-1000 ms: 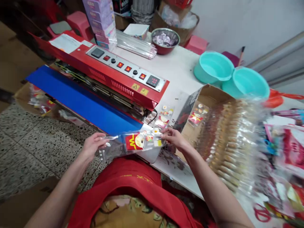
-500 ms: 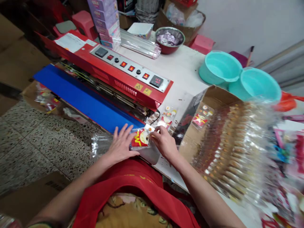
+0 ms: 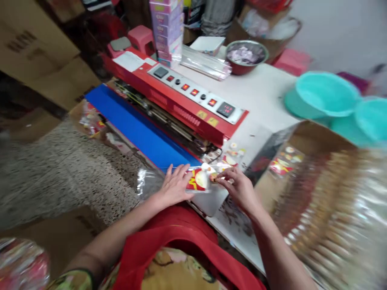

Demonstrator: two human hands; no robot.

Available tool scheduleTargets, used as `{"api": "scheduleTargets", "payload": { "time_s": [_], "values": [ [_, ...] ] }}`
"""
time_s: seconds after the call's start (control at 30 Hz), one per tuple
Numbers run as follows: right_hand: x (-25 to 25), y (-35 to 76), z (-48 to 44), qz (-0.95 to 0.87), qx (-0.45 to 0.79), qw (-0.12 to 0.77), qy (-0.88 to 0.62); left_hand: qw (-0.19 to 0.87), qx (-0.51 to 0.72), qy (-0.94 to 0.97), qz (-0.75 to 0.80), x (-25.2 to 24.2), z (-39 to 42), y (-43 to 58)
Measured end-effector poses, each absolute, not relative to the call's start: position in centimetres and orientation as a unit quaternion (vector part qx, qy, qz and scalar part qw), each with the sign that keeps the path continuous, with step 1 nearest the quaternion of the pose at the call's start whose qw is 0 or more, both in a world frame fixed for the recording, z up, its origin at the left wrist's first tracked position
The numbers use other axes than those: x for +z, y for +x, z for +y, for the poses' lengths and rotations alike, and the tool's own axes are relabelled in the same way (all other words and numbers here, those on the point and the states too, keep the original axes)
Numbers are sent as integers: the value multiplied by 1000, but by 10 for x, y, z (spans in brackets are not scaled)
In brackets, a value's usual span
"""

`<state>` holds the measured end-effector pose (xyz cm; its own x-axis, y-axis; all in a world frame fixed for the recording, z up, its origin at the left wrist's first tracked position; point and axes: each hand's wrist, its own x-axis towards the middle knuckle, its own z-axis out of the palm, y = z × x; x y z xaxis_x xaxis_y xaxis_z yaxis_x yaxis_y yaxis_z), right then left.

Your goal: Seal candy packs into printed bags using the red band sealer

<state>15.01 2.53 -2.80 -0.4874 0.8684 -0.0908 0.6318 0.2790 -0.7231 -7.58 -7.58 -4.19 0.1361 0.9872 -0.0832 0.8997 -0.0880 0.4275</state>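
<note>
A clear plastic bag with red and yellow toy pieces (image 3: 198,180) lies at the near end of the blue conveyor belt (image 3: 142,131) of a red sealing machine (image 3: 193,100). My left hand (image 3: 175,187) rests flat on the bag, fingers stretched out. My right hand (image 3: 237,187) pinches the bag's right end with bent fingers. The bag's empty clear end sticks out to the left past my left hand.
A cardboard box (image 3: 305,145) stands to the right, with a big stack of filled clear bags (image 3: 329,209) in front of it. Two teal basins (image 3: 323,94) and a metal bowl (image 3: 246,56) sit farther back. Another filled bag (image 3: 232,155) lies by the machine.
A second ago both hands held the bag up in the air; it was then laid on the belt's end. My left hand stays flat on it while the view swings left.
</note>
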Motion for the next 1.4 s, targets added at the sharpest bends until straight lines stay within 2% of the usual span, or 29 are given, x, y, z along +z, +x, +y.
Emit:
{"api": "scheduleTargets", "payload": {
  "time_s": [0.13,0.37,0.53,0.73,0.93,1.03,1.2,1.4],
  "values": [
    [-35,190,26,-666,385,259,-584,171,110,737,645,-47,-75,-77],
    [-62,186,19,-627,375,335,-595,144,102,756,631,-50,-71,-76],
    [-72,173,26,-632,350,318,-614,145,85,754,635,-48,-72,-75],
    [-72,177,8,-568,395,368,-622,170,56,781,598,-30,-54,-85],
    [-76,171,-11,-640,363,292,-612,210,-37,846,489,-16,-3,-79],
    [-76,169,-12,-642,360,285,-614,216,-59,852,473,-13,11,-76],
    [-78,171,-9,-629,369,304,-612,222,-18,876,427,-11,19,-79],
    [-68,164,-11,-622,401,337,-582,174,87,887,419,-16,25,-63]
  ]
}}
